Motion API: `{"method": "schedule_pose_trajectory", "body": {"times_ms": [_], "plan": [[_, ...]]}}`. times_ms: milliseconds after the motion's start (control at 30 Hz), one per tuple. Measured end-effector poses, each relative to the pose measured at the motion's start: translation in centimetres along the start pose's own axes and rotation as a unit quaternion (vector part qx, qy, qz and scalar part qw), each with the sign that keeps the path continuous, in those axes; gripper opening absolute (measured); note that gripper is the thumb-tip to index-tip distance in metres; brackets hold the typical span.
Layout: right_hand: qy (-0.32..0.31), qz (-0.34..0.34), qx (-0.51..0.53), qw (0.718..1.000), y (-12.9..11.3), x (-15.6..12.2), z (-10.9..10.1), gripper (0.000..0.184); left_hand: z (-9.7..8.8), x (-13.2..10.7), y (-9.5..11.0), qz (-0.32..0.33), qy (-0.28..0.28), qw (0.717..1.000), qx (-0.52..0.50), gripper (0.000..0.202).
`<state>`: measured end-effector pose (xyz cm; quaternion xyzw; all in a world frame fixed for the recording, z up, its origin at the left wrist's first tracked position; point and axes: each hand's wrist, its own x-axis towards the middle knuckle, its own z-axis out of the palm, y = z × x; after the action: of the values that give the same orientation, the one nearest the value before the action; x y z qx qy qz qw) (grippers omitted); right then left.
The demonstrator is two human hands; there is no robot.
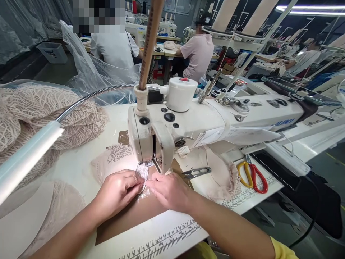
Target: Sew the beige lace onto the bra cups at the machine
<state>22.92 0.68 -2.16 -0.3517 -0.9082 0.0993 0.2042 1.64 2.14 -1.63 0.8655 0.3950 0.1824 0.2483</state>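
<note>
A white sewing machine (pixel 151 133) stands across the table, its needle area just beyond my hands. My left hand (pixel 121 189) is closed, thumb and fingers pinching the edge of a pale pink lace piece (pixel 142 172). On the other side of that lace, my right hand (pixel 169 189) is closed too, its fingertips pressed on the edge close to the presser foot. The lace runs under the foot; more pale lace fabric (pixel 115 158) spreads out behind my left hand. Brown covering (pixel 129 219) lies on the table beneath both hands.
Thread snips (pixel 198 172) and red-and-yellow-handled scissors (pixel 252 176) lie to the right, near a pale cup-shaped piece (pixel 218 169). Lace fabric is heaped (pixel 81 126) at left, beside a lamp (pixel 29 158). A printed ruler (pixel 161 244) follows the front edge. Two people sit ahead.
</note>
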Motion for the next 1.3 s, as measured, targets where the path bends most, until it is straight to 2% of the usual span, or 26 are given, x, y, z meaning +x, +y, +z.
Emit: {"method": "schedule_pose_trajectory", "body": {"times_ms": [167, 267, 433, 567, 667, 800, 1000, 1300], "plan": [[0.044, 0.038, -0.002, 0.998, 0.1, 0.1, 0.2, 0.018, 0.1, -0.1, -0.3, 0.06, 0.018, 0.997, 0.051, 0.024], [0.018, 0.033, 0.004, 0.999, -0.1, 0.2, 0.2, 0.018, -0.1, -0.1, -0.1, 0.086, 0.024, 0.993, 0.081, 0.026], [-0.042, 0.041, -0.037, 0.998, -0.4, 0.3, -0.1, 0.018, -0.7, -0.1, 0.2, 0.093, 0.006, 0.991, 0.097, 0.025], [-0.05, 0.041, -0.048, 0.997, -0.5, 0.3, -0.2, 0.015, -0.6, 0.5, 0.0, 0.125, 0.034, 0.984, 0.126, 0.023], [-0.047, 0.042, -0.049, 0.997, -0.5, 0.3, -0.2, 0.015, -0.3, 0.8, -0.3, 0.145, 0.025, 0.973, 0.178, 0.022], [-0.042, 0.044, -0.055, 0.997, -0.5, 0.3, -0.1, 0.014, -0.1, 0.8, -0.4, 0.136, 0.012, 0.967, 0.215, 0.024], [-0.039, 0.056, -0.084, 0.994, -0.2, 0.6, 0.2, 0.015, -0.2, 0.8, 0.3, 0.112, 0.023, 0.973, 0.2, 0.025], [-0.008, 0.12, -0.12, 0.985, -0.3, 1.3, 0.5, 0.035, -0.1, 1.4, 0.2, 0.071, 0.013, 0.975, 0.211, 0.034]]}}
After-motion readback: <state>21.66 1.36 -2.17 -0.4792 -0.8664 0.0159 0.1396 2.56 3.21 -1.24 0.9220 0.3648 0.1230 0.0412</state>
